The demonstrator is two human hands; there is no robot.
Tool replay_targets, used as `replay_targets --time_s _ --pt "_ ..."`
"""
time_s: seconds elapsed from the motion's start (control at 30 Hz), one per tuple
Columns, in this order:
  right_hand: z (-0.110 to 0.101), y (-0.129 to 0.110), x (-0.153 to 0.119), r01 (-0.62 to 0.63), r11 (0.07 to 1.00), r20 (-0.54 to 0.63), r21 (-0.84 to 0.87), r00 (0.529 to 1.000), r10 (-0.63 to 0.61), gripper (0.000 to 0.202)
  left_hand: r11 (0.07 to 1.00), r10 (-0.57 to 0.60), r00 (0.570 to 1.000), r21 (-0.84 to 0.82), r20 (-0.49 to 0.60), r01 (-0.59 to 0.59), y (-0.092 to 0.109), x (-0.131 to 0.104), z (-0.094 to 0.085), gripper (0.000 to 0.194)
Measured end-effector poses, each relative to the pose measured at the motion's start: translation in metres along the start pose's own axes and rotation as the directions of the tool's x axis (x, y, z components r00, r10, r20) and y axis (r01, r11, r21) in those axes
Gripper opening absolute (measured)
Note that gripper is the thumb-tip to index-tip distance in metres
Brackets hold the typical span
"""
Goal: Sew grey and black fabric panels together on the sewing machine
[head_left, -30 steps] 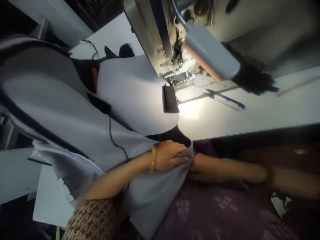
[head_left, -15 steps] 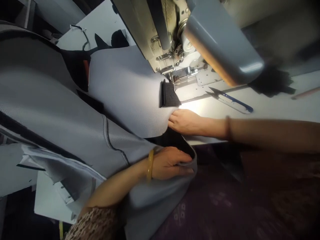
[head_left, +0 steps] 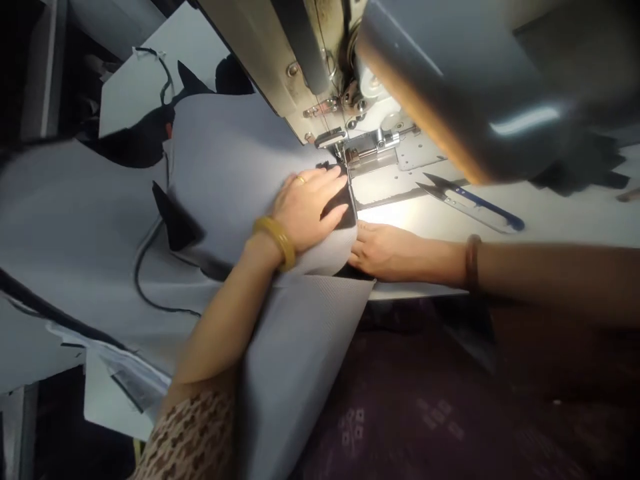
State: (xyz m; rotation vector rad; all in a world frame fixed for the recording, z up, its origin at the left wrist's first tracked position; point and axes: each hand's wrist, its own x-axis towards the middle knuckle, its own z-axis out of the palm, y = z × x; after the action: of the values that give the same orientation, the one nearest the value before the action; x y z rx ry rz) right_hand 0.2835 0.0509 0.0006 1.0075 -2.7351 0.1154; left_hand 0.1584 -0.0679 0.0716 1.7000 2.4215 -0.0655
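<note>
Light grey fabric (head_left: 225,153) lies under the needle area of a sewing machine (head_left: 340,143). My left hand (head_left: 310,207), with a yellow bangle at the wrist, lies with fingers spread on the fabric and on a small dark piece (head_left: 343,200) beside the presser foot. At the fabric's right edge, my right hand (head_left: 377,250) has its fingers closed round the edge of the grey fabric, with dark material under it. Its fingertips are partly hidden there.
Thread snips (head_left: 473,203) with a blue handle lie on the white table (head_left: 390,291) to the right. The machine's grey cover (head_left: 450,87) hangs over the upper right. More grey fabric drapes at the left and front.
My left hand has let go of the lower fabric fold and moved up onto the dark piece near the presser foot. The fold now lies flatter. My right hand stays at the fabric's edge.
</note>
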Motion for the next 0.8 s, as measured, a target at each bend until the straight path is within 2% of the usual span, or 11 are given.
replay_targets --time_s 0.1,0.23,0.37,0.53,0.8 --pt "0.007 0.0 -0.002 -0.004 0.999 -0.098 -0.045 0.995 -0.001 0.027 0.999 -0.04 0.999 0.028 -0.013 0.04 -0.003 0.008 0.021 0.048" --pt "0.009 -0.001 -0.003 0.008 0.999 -0.118 -0.05 0.993 -0.014 0.028 0.994 -0.108 0.988 0.009 -0.112 0.11 0.002 0.003 0.032 0.038" --pt "0.011 -0.001 -0.004 0.01 0.999 -0.124 -0.033 0.992 -0.014 0.028 0.991 -0.133 0.981 -0.013 -0.144 0.132 0.007 0.006 0.036 0.033" --pt "0.008 0.0 -0.006 0.041 0.997 -0.087 -0.058 0.995 -0.046 0.027 0.977 -0.213 0.965 -0.054 -0.157 0.207 0.015 0.012 0.04 0.045" --pt "0.002 0.0 -0.006 0.01 1.0 -0.058 0.004 0.998 -0.01 0.034 0.957 -0.29 0.94 -0.059 -0.18 0.284 0.02 0.016 0.03 0.042"
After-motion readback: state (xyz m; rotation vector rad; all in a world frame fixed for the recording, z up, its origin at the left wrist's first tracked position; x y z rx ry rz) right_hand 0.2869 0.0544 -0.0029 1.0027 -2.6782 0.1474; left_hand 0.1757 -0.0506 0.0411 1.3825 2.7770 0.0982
